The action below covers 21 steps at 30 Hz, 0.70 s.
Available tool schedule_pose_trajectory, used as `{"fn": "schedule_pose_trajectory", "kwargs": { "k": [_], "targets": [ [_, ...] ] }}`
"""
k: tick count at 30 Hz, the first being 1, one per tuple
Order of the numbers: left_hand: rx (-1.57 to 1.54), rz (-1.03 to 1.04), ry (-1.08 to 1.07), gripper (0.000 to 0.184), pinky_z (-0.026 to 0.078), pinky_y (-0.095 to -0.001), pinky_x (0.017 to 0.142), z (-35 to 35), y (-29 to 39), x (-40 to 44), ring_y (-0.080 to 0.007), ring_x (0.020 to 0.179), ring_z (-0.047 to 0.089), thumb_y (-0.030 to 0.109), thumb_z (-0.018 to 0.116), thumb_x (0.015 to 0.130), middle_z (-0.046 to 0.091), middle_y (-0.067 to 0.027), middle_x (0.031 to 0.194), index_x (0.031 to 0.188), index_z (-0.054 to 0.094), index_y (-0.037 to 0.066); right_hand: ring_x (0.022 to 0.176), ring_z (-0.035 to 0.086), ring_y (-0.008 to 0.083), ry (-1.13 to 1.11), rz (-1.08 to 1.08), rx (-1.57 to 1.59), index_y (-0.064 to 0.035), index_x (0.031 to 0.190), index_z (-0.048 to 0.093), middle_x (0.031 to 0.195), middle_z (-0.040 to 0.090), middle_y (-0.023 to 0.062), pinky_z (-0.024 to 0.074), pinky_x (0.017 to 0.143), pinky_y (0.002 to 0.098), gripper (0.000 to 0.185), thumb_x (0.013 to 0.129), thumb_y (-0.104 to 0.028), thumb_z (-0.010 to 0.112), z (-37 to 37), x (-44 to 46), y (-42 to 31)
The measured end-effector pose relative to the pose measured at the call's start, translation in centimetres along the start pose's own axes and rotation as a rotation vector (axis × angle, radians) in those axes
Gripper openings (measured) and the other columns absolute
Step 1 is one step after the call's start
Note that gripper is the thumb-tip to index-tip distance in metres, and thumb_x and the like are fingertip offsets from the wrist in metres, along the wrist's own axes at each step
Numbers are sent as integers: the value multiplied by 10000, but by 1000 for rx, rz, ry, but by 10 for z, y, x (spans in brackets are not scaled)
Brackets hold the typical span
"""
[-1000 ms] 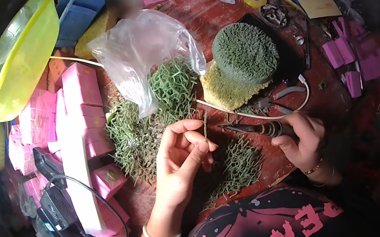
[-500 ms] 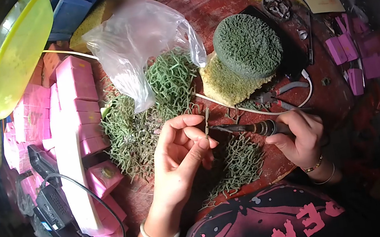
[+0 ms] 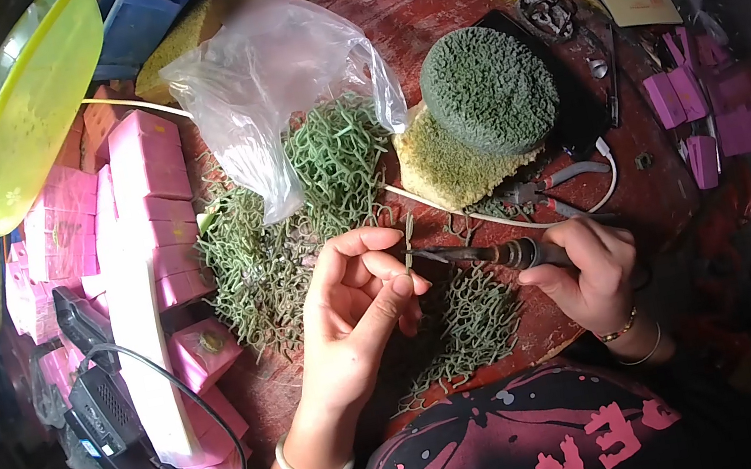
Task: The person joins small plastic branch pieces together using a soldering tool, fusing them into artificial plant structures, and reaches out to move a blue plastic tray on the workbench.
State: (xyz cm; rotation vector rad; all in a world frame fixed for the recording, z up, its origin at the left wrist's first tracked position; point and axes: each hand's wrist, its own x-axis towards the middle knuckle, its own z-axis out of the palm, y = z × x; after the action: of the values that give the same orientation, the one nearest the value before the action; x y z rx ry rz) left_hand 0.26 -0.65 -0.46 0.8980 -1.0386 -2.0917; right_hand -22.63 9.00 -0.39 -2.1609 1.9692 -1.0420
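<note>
1. Pinching a thin green piece [image 3: 409,238] btwn thumb & fingertips: L hand [image 3: 352,329], ctr of frame, palm side partly showing, other fingers curled.
2. Green piece stands approx. upright, its top end poking up past the thumb; it's btwn the two hands, right at the L fingertips & well apart from the R fingers.
3. R hand [image 3: 594,276], right of ctr, closed around the rear of a dark pointed tool [image 3: 489,253]; tip aims left at the piece. Can't tell if tip touches.
4. Below the tool, lower ctr: small pile of green bits [image 3: 476,322]. Bigger green heap [image 3: 253,281] left of L hand, brighter green clump [image 3: 337,156] above it, clear plastic bag [image 3: 267,73] partly over both.
5. Upper right of ctr: round green block [image 3: 491,89] resting on a yellowish spongy slab [image 3: 450,171]; pliers [image 3: 575,170] just below, nr R hand.
6. Pink blocks [image 3: 149,159] stacked at left; yellow basin [image 3: 23,116] upper left; red tabletop [image 3: 397,15] under the work.
</note>
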Motion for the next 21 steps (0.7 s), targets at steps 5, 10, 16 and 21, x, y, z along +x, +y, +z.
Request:
{"fn": "schedule_pose_trajectory", "kwargs": {
  "k": [5, 10, 16, 21],
  "targets": [
    [-12, 2, -28, 355, 473, -221, 613, -2, 0, 1, -90, 731, 559, 28, 608, 936, 602, -56, 896, 1256, 456, 13, 495, 548, 251, 104, 57, -9, -24, 795, 582, 610, 523, 65, 426, 450, 346, 463, 823, -461, 733, -6, -4, 1],
    [-11, 20, 20, 349, 455, -217, 557, 1, -1, 1, -104, 726, 578, -9, 601, 913, 601, -62, 867, 1238, 475, 6, 512, 538, 305, 104, 190, -196, -35, 811, 576, 642, 525, 103, 411, 458, 374, 388, 818, -375, 764, -17, -4, 10],
    [-25, 18, 8, 362, 455, -213, 557, 1, -1, 1, -105, 706, 570, -15, 604, 911, 595, -66, 860, 1246, 469, 9, 517, 543, 299, 61, 172, -209, -33, 822, 574, 650, 540, 109, 419, 461, 377, 370, 811, -342, 778, -19, -2, 7],
    [-31, 3, -26, 430, 468, -209, 604, -2, -1, 0, -92, 721, 560, -24, 627, 902, 606, -64, 899, 1284, 435, 16, 524, 564, 255, 94, 113, -34, -20, 816, 581, 646, 548, 75, 432, 476, 349, 427, 841, -419, 732, -9, -3, 1]
  ]
}}
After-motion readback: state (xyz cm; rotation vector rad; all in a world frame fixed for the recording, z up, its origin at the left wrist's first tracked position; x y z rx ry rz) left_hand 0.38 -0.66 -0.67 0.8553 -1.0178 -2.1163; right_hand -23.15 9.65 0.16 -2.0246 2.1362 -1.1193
